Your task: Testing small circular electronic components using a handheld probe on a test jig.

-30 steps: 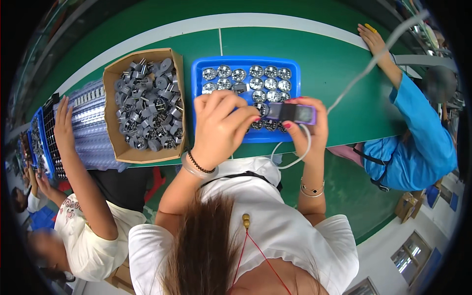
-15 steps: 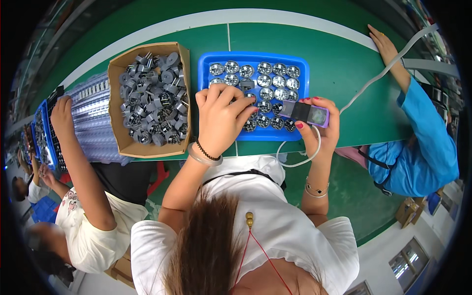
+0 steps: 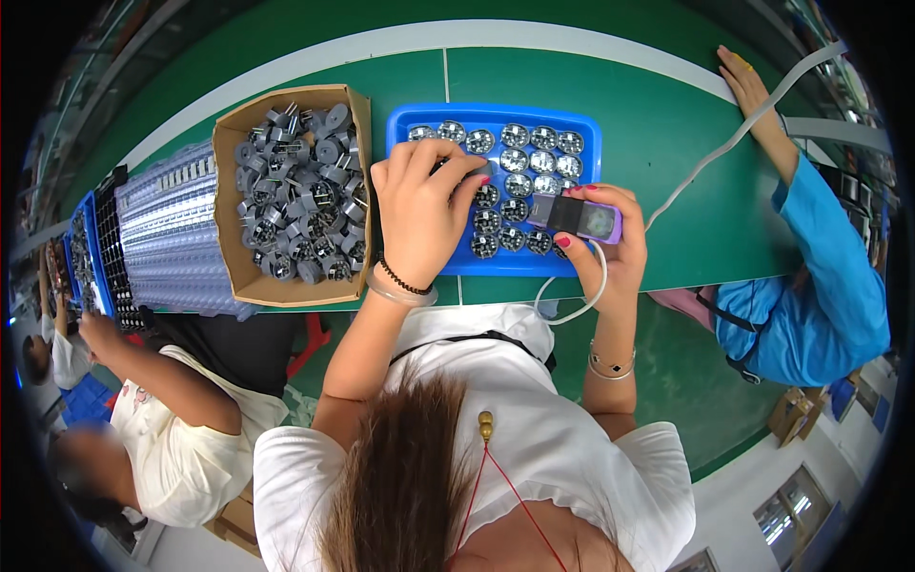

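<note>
1. Head view: my right hand grips a purple handheld device between thumb and fingers; a black band wraps its middle.
2. Device position: above the lower right of a blue tray, its tip over the round silvery parts. Contact with them: cannot tell.
3. My left hand is over the tray's left half, thumb and forefinger drawn together near a grey piece; whether I hold it, cannot tell.
4. Pale cable runs right of my right hand.
5. Cardboard box of grey pronged parts stands left of the tray on the green table.
</note>
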Tool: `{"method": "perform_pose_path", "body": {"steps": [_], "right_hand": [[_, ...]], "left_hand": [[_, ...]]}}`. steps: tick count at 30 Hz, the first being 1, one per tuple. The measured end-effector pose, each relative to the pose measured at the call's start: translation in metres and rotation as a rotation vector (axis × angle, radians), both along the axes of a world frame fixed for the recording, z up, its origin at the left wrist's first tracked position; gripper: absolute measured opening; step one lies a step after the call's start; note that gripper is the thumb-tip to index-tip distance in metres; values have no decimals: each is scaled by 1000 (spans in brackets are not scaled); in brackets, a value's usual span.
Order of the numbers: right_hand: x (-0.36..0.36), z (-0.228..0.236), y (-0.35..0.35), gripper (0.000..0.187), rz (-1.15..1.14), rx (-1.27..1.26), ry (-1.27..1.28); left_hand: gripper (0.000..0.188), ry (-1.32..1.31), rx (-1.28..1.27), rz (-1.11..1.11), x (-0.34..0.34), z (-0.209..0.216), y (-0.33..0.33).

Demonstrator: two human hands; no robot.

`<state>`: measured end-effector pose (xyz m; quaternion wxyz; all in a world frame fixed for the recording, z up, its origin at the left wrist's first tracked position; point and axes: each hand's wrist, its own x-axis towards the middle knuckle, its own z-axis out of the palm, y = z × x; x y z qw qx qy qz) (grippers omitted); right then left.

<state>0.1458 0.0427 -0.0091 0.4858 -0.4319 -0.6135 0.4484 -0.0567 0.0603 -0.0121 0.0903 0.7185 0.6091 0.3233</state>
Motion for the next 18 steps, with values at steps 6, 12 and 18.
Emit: {"method": "perform_pose_path", "body": {"steps": [6, 12, 18], "right_hand": [[-1, -3, 2, 48, 18, 8, -4], [-2, -3, 2, 48, -2, 10, 0], [0, 8, 10, 46, 20, 218, -159]], "left_hand": [[12, -96, 7, -3, -1, 1, 1], [16, -361, -18, -10, 1, 7, 2], [16, -899, -418, -70, -2, 17, -7]]}}
